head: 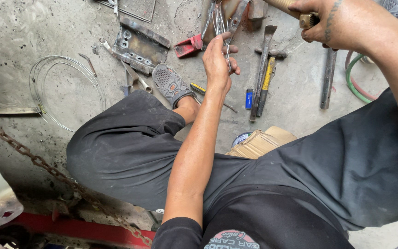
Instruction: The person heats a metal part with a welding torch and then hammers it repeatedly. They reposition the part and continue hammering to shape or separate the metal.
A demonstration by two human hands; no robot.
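A: From the head camera, the person is sitting low over a concrete floor (295,99), and the left hand (218,62) is closing its fingers around a bundle of thin metal rods (220,23), holding them upright near the top of the frame.

B: And the right hand (330,23) is wrapping tight around a wooden handle (291,5) with a brass-coloured collar (308,20), up at the top right, well apart from the rods.

A: Below the left hand, a grey mesh shoe (170,84) is resting on the floor, just beside a bent metal bracket (139,46) and a red piece (189,46).

B: Between the 2 hands, a long chisel (262,69) and a yellow-handled tool (266,85) are lying side by side, with a small blue lighter (248,98) just beside them.

A: Far left, a coil of wire (67,92) is lying flat, and a rusty chain (47,168) is running diagonally beneath it. A green hose (352,78) is curving at the right.
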